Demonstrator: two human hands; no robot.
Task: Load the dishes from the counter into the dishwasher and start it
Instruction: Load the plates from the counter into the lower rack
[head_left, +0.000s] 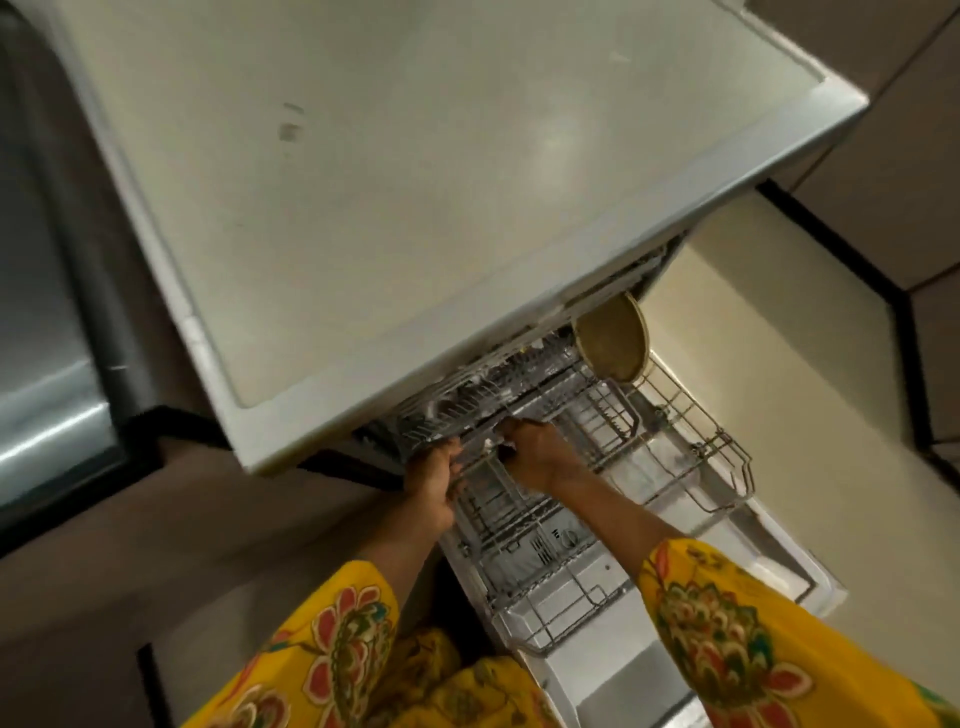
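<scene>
Fingers (511, 434) of both hands grip upper rack (452, 415) under white top (363, 182)

A large stainless-steel appliance with a brushed, glossy face (47, 332) fills the left side of the view, catching soft streaks of light along its lower part. A dark grey rounded edge (98, 291) runs down its right side. Below it lies a floor of grey-brown matte tiles (218, 525), with a thin dark joint line (148, 680) near the bottom left. On the right, a pale cream floor (769, 332) spreads out, bordered by a black strip (862, 260) that bends at an angle. Beyond that strip, at the far right, are beige panels (893, 156) split by thin seams. The light is dim and warm.
</scene>
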